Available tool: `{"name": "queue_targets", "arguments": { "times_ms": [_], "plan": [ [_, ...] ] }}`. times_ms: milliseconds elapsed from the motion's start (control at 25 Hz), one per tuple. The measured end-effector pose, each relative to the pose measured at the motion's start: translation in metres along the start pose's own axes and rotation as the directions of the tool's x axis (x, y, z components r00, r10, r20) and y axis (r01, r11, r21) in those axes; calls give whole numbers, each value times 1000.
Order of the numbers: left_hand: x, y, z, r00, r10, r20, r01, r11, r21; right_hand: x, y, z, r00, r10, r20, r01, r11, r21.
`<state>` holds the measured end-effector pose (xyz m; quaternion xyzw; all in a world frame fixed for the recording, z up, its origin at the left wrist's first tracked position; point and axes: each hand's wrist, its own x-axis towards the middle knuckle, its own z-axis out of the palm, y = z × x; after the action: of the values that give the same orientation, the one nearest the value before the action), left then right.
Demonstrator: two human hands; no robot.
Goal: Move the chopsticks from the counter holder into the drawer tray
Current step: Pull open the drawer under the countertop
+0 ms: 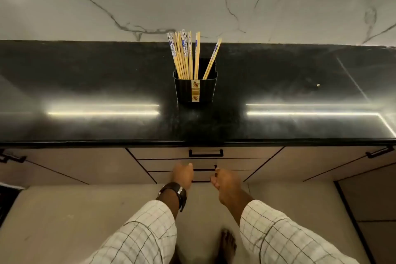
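Several wooden chopsticks (186,55), some with blue-and-white tops, stand upright in a black ribbed holder (195,90) at the middle of the black counter (96,83). Below the counter edge are stacked drawers, all closed; the top drawer (162,153) has a black bar handle (205,153). My left hand (183,174), with a watch on its wrist, and my right hand (225,180) are low in front of the second drawer's handle (204,169), one at each end, fingers curled. Whether either touches the handle cannot be told. The drawer tray is hidden.
A marble backsplash (235,2) rises behind the counter. Cabinet doors with black handles (378,152) flank the drawers on both sides. A small crumb (318,85) lies on the counter to the right. My bare foot (228,242) stands on the beige floor.
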<state>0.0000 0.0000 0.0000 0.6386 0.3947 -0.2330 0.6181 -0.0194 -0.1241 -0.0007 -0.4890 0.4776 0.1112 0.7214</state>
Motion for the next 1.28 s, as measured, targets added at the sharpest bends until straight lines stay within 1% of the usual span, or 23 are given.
{"name": "queue_targets", "arguments": {
  "times_ms": [40, 80, 120, 240, 320, 400, 480, 600, 640, 760, 840, 920, 960, 1040, 1120, 1200, 1240, 1280],
  "plan": [
    [5, 3, 3, 998, -45, 32, 49, 988, -150, 14, -4, -1, 993, 113, -38, -108, 988, 115],
    [13, 5, 5, 993, -96, 70, 110, 966, -233, 29, -6, -1, 976, 210, -59, -199, 969, 147],
    [24, 9, 8, 991, -110, 81, 129, 949, -288, 45, -12, 1, 970, 241, -40, -233, 961, 147],
    [56, 25, 18, 988, -130, 83, 153, 884, -442, 83, -32, 12, 978, 210, 16, -209, 956, 208],
    [71, 32, 26, 980, -169, 105, 199, 819, -539, 98, -42, 18, 974, 214, 72, -226, 919, 322],
    [80, 28, 30, 973, -184, 139, 230, 773, -591, 107, -42, 22, 963, 251, 103, -271, 876, 399],
    [87, 21, 32, 974, -173, 150, 229, 743, -629, 109, -35, 22, 967, 235, 103, -256, 876, 408],
    [87, 9, 33, 978, -158, 138, 209, 728, -653, 106, -23, 13, 975, 201, 97, -223, 911, 346],
    [85, 3, 33, 978, -157, 139, 209, 714, -669, 105, -19, 10, 976, 195, 93, -216, 907, 361],
    [75, -17, 27, 980, -149, 134, 200, 719, -666, 96, -4, 1, 978, 195, 69, -207, 917, 342],
    [71, -28, 23, 983, -152, 106, 185, 742, -645, 87, 5, -4, 977, 206, 48, -209, 908, 362],
    [62, -38, 17, 982, -168, 86, 186, 791, -582, 76, 10, -10, 977, 215, 6, -203, 915, 350],
    [57, -43, 14, 980, -183, 80, 196, 806, -558, 70, 13, -14, 976, 216, -21, -197, 923, 332],
    [45, -53, 8, 970, -229, 88, 239, 806, -542, 59, 24, -22, 968, 239, -75, -207, 932, 297],
    [36, -64, -1, 957, -266, 121, 286, 773, -566, 52, 34, -27, 964, 252, -86, -210, 918, 337],
    [25, -70, -9, 940, -306, 151, 337, 756, -562, 52, 41, -29, 935, 332, -122, -255, 872, 418],
    [23, -76, -12, 934, -313, 173, 355, 752, -555, 56, 46, -32, 914, 394, -98, -298, 815, 497],
    [19, -77, -15, 928, -328, 179, 370, 743, -558, 56, 52, -36, 906, 410, -108, -297, 796, 528]
  ]
}}
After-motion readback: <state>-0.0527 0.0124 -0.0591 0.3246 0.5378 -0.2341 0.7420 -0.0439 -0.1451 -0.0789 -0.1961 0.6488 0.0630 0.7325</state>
